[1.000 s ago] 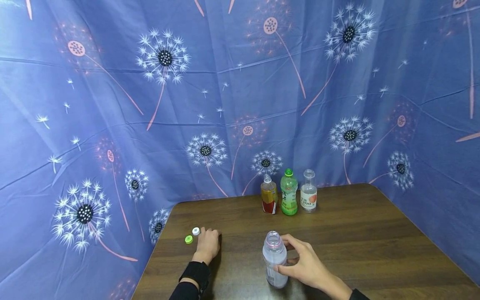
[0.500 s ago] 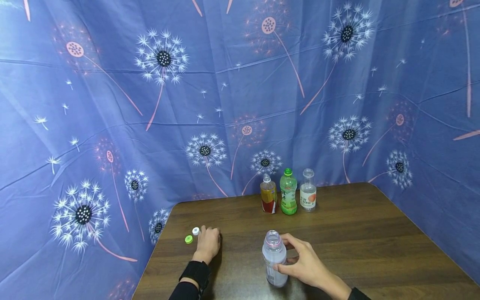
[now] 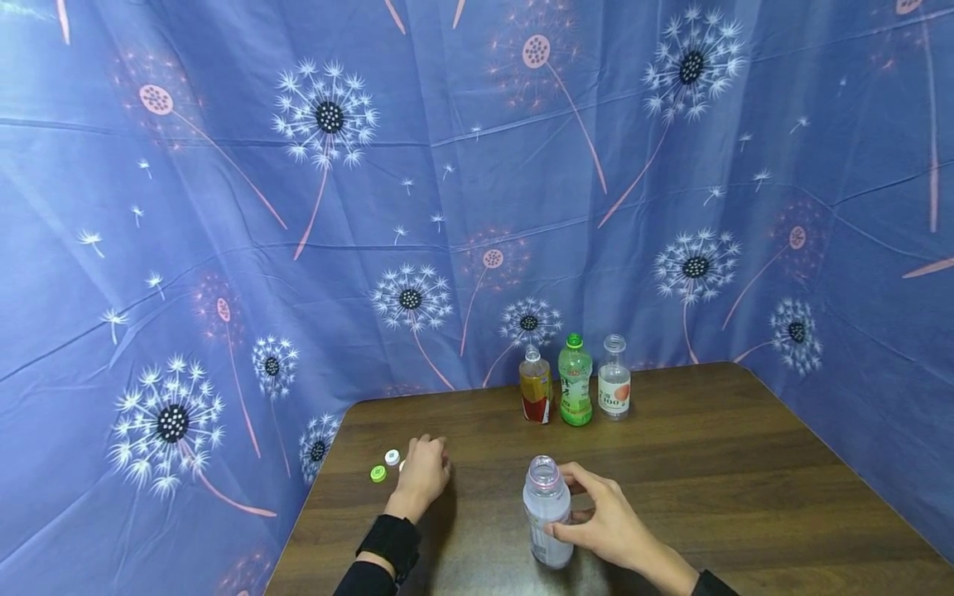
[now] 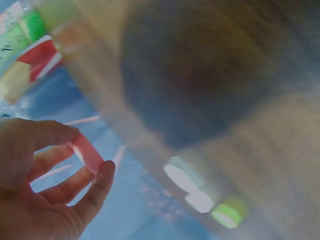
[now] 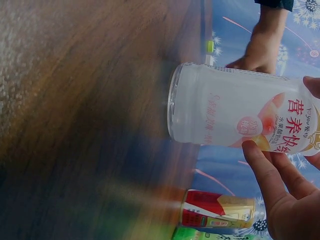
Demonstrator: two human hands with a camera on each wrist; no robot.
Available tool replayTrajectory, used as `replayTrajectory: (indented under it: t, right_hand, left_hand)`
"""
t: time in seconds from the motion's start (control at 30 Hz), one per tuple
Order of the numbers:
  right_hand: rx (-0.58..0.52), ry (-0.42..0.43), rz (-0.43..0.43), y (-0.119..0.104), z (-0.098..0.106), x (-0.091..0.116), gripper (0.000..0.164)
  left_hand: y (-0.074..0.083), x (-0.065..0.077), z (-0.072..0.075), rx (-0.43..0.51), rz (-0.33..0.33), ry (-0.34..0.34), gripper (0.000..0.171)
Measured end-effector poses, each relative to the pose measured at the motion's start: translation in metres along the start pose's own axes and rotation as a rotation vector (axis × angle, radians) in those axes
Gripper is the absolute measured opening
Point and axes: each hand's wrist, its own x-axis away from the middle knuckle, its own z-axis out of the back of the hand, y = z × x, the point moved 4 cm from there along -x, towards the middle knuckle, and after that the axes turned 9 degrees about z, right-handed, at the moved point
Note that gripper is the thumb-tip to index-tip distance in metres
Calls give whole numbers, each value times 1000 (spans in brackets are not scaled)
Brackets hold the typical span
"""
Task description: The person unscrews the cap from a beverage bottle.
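Observation:
My left hand (image 3: 423,472) pinches a pink bottle cap (image 4: 88,154) between thumb and fingertips, raised over the left part of the table; in the head view the hand hides that cap. Beside this hand lie a white cap (image 3: 392,456), a green cap (image 3: 378,473) and a second white cap (image 4: 200,201), partly covered by the hand in the head view. My right hand (image 3: 607,520) grips an uncapped, upright clear bottle (image 3: 547,517) with a whitish body and a pink ring at its neck. Its fruit label (image 5: 270,122) shows in the right wrist view.
At the back of the brown wooden table (image 3: 708,463) stand three capless bottles: a yellow and red one (image 3: 535,393), a green one (image 3: 575,389) and a clear one with a peach label (image 3: 614,389). A blue dandelion curtain (image 3: 447,199) hangs behind.
My left hand has lifted and shifted slightly away from the caps, uncovering part of another white cap. The right hand and its bottle have stayed in place.

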Motion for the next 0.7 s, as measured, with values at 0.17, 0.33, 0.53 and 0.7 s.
replayTrajectory:
  t: [0.17,0.33,0.53,0.7]
  right_hand:
    - [5,5,-7,0,1,1,65]
    - [7,7,-6,-1,1,0,65]
    - [6,14,15,-1,1,1,64]
    - [-6,12,12,-1,1,2,64]
  left_hand:
    - [26,-1,19,56,-57,11,11]
    - [54,1,39,131,-82,5,21]
    - [85,10,65,222,-112,46,19]
    - [110,18,88,270,-159,61,17]
